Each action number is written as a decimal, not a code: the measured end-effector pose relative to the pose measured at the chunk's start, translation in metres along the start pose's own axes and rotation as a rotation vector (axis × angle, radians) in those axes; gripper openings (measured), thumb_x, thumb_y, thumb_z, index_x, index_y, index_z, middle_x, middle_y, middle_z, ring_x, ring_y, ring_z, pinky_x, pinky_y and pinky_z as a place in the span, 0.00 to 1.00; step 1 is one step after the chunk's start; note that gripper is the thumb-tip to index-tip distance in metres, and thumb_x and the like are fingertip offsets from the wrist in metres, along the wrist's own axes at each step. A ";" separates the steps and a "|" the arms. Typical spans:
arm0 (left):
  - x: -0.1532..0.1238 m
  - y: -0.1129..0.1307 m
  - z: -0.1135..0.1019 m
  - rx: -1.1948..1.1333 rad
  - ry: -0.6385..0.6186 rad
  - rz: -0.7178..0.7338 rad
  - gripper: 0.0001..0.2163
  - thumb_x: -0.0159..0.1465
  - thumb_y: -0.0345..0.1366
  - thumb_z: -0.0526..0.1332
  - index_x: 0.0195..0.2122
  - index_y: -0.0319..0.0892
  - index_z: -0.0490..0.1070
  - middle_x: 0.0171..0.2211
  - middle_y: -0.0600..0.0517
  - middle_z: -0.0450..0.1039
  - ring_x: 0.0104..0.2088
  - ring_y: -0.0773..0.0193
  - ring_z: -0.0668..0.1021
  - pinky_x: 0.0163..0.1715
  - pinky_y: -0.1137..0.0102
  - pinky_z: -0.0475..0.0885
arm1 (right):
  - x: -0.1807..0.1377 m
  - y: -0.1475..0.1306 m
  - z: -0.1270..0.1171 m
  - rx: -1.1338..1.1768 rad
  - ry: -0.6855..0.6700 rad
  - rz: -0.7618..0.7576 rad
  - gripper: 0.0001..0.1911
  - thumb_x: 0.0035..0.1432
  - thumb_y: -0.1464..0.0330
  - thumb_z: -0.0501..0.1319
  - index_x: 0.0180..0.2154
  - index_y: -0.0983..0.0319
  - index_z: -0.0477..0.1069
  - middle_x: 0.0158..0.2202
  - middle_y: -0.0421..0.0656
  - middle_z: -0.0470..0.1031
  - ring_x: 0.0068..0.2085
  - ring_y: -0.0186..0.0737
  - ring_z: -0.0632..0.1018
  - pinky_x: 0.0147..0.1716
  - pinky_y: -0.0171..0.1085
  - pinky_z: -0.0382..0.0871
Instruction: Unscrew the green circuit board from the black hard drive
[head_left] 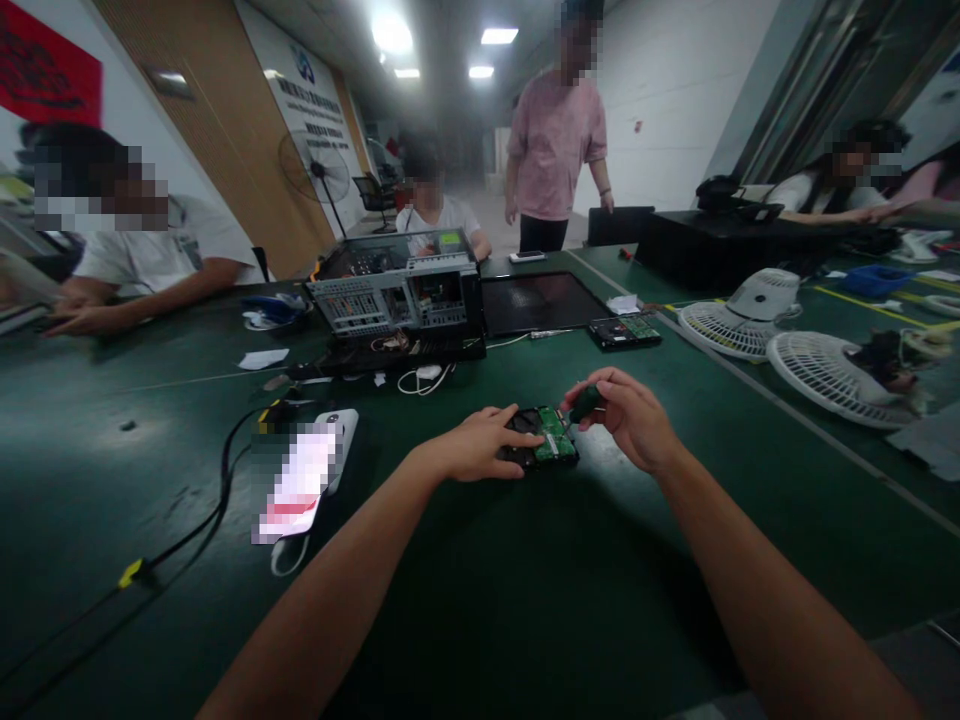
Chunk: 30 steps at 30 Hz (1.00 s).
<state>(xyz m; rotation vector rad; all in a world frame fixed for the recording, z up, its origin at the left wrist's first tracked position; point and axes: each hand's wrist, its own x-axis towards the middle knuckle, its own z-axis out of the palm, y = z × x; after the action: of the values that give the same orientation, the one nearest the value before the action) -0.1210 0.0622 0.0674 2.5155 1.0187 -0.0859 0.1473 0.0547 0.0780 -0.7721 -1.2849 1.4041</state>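
Observation:
A hard drive (553, 446) lies on the green table in front of me, its green circuit board facing up. My left hand (480, 445) holds it from the left, with the thumb at the near edge, one finger across the board and another toward the far edge. In my right hand (630, 418) is a screwdriver (586, 403) with a dark green handle, pinched between thumb and fingers. Its shaft slants down to the right part of the board. Whether the tip sits in a screw is too small to tell.
Beyond the drive stand an open computer case (397, 300), a black panel (544, 302) and another hard drive (626, 331). Left are a lit phone (300, 485) and a black cable (225, 480); right, white fan parts (825, 375). Several people are around the table.

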 end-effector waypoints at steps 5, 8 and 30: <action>-0.001 0.002 -0.002 -0.003 -0.007 -0.004 0.29 0.67 0.53 0.61 0.69 0.68 0.57 0.76 0.54 0.35 0.73 0.35 0.50 0.67 0.45 0.53 | -0.001 -0.003 0.000 -0.071 0.005 -0.025 0.12 0.61 0.64 0.63 0.46 0.56 0.79 0.42 0.45 0.78 0.41 0.44 0.79 0.26 0.36 0.67; -0.001 0.002 -0.003 0.000 -0.004 -0.003 0.28 0.67 0.53 0.61 0.68 0.68 0.58 0.76 0.54 0.35 0.73 0.35 0.50 0.67 0.45 0.53 | -0.002 -0.003 0.001 -0.098 0.005 -0.040 0.10 0.61 0.64 0.63 0.42 0.58 0.81 0.40 0.47 0.78 0.40 0.42 0.78 0.26 0.35 0.67; 0.001 0.000 0.000 0.006 -0.007 0.000 0.29 0.67 0.53 0.61 0.69 0.65 0.58 0.76 0.54 0.35 0.73 0.36 0.50 0.67 0.45 0.53 | -0.001 -0.001 -0.002 -0.120 0.054 -0.033 0.08 0.55 0.63 0.69 0.38 0.56 0.82 0.38 0.43 0.75 0.31 0.35 0.70 0.24 0.34 0.62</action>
<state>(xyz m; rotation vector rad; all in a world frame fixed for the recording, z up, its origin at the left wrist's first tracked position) -0.1203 0.0629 0.0671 2.5192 1.0168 -0.0971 0.1498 0.0543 0.0786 -0.8602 -1.3430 1.2809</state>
